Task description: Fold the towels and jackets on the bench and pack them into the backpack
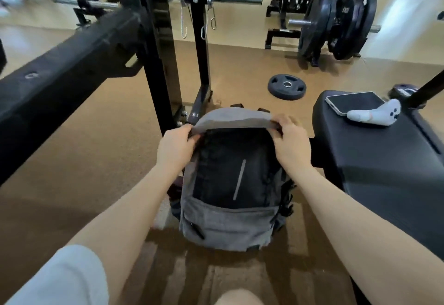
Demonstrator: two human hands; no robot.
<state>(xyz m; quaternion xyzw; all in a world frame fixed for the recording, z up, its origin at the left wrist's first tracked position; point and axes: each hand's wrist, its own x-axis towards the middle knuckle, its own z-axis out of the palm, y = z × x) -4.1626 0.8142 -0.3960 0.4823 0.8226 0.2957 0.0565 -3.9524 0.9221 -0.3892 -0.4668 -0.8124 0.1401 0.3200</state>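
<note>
Gym flooring carries the grey backpack [228, 199], upright just beside the bench [384, 160]. Left hand [176, 147] and right hand [289, 141] each pinch its top flap [234, 118]. Soft and floppy, probably light, it seems best held at that rim.

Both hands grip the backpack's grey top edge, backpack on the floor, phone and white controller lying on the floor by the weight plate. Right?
Not quite. The phone and white controller lie on the black bench, not the floor, as the head view shows. The rest holds: left hand and right hand grip the backpack top edge, backpack on the floor.
</note>
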